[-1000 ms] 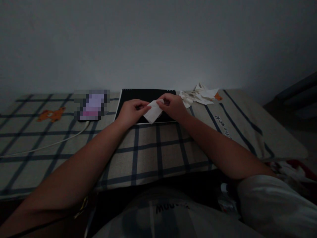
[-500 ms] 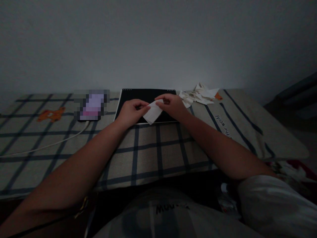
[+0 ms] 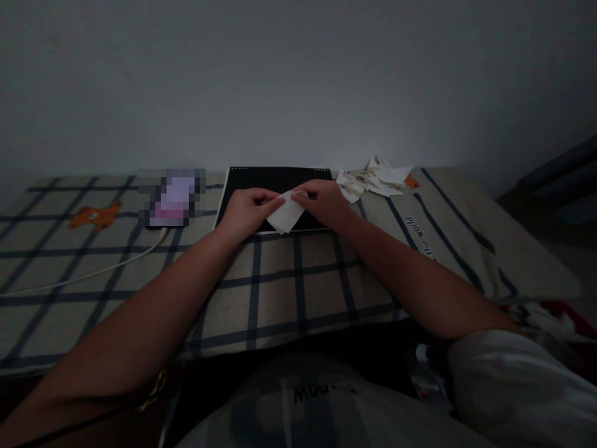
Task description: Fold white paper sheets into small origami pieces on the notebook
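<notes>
White folded paper point(image 3: 285, 216), a small four-cornered piece, is at the middle of the scene, over the near part of a black rectangular pad with pale edges point(image 3: 275, 178). Our left grip point(image 3: 246, 210) pinches its left side between thumb and fingers; our right grip point(image 3: 326, 200) pinches its far right side, and the near corner juts free toward us. Whether the paper touches the pad, we cannot tell. We judge it very light, springy along its folds, easy to crease or tear, and little prone to slip. We would take hold at the opposite edges, thumbs on top, pressing just enough to keep the layers together. To the right, just beside the pad, a loose heap of crumpled off-white paper pieces point(image 3: 370, 179) lies on the cloth-covered table point(image 3: 280, 298).
</notes>
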A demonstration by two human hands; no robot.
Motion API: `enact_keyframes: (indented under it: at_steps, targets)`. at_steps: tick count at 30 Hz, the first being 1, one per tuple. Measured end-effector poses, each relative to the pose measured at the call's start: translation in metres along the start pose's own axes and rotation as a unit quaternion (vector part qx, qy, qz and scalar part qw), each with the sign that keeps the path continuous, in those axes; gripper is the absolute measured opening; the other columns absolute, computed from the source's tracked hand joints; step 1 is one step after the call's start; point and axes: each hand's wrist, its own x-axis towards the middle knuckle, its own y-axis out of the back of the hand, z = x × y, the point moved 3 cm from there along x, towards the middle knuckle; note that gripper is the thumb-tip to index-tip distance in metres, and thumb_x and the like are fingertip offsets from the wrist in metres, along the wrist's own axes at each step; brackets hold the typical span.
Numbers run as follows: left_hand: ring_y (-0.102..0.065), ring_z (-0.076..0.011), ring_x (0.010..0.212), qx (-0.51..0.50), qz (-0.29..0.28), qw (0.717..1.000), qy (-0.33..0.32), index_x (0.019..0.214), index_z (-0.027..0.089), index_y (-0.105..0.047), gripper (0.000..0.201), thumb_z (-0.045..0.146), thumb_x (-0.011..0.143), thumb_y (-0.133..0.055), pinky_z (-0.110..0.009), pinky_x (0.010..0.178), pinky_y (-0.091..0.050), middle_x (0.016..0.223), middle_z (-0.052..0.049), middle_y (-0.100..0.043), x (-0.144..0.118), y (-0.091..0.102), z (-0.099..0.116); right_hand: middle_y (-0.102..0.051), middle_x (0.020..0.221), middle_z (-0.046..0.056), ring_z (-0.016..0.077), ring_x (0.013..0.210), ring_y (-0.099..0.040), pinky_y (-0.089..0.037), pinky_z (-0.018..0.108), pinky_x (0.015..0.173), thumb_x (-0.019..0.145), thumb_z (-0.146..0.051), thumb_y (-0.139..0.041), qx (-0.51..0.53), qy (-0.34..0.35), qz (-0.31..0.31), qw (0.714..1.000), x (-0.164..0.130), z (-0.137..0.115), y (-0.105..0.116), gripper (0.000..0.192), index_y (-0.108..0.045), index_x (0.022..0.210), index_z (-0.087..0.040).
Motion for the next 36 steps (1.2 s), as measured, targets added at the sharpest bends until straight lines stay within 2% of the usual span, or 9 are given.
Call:
enact_keyframes:
  at_steps: [7,11,15,23,30,36]
  targets:
    - [-0.077,-0.023,0.085,-0.053,-0.015,0.998,0.03,0.098,0.017,-0.087,0.03,0.042,0.082,-0.085,-0.031,0.076,-0.059,0.094,-0.009,-0.085,0.001,-0.002,-0.003,-0.086,0.111,0.009,0.0228,0.1,-0.077,-0.06,0.037,0.094,0.1,-0.023,-0.072,-0.014,0.007,-0.011,1.0,0.001,-0.001,0.0,0.019,-0.088,0.111,-0.02]
    - [-0.076,-0.0229,0.084,-0.049,-0.021,0.998,0.032,0.097,0.017,-0.087,0.033,0.045,0.081,-0.084,-0.03,0.074,-0.059,0.093,-0.009,-0.085,0.0,-0.001,-0.002,-0.087,0.111,0.007,0.0232,0.101,-0.078,-0.06,0.038,0.095,0.098,-0.023,-0.073,-0.022,0.016,-0.002,1.0,0.001,-0.003,0.0,0.019,-0.088,0.11,-0.022]
    - [-0.076,-0.023,0.08,-0.017,-0.017,1.0,0.011,0.093,0.016,-0.086,0.031,0.044,0.081,-0.081,-0.029,0.068,-0.056,0.087,-0.008,-0.084,-0.002,-0.002,0.0,-0.087,0.108,0.008,0.0219,0.097,-0.078,-0.059,0.035,0.091,0.097,-0.022,-0.073,-0.01,0.004,-0.014,1.0,0.001,-0.004,0.0,0.019,-0.088,0.109,-0.02]
    - [-0.073,-0.022,0.079,0.036,-0.029,0.998,-0.039,0.093,0.016,-0.086,0.032,0.045,0.083,-0.074,-0.029,0.067,-0.054,0.091,-0.009,-0.083,-0.002,-0.001,0.004,-0.086,0.1,0.009,0.022,0.087,-0.076,-0.058,0.034,0.083,0.095,-0.025,-0.074,0.003,-0.027,-0.016,1.0,0.0,-0.003,0.0,0.018,-0.089,0.104,-0.018]
    - [-0.069,-0.0203,0.076,0.085,-0.037,0.994,-0.061,0.096,0.017,-0.085,0.036,0.048,0.084,-0.073,-0.028,0.064,-0.05,0.089,-0.008,-0.081,-0.002,-0.001,0.003,-0.085,0.097,0.007,0.0217,0.087,-0.075,-0.057,0.034,0.083,0.094,-0.026,-0.073,-0.015,-0.006,-0.023,1.0,-0.001,-0.007,-0.001,0.017,-0.087,0.1,-0.019]
    - [-0.069,-0.021,0.076,0.138,-0.048,0.984,-0.098,0.096,0.018,-0.087,0.037,0.05,0.092,-0.069,-0.031,0.071,-0.05,0.089,-0.008,-0.081,-0.003,0.001,0.009,-0.084,0.098,0.007,0.02,0.086,-0.07,-0.052,0.032,0.08,0.095,-0.025,-0.07,-0.018,0.007,-0.04,0.999,-0.001,-0.009,-0.001,0.018,-0.086,0.101,-0.018]
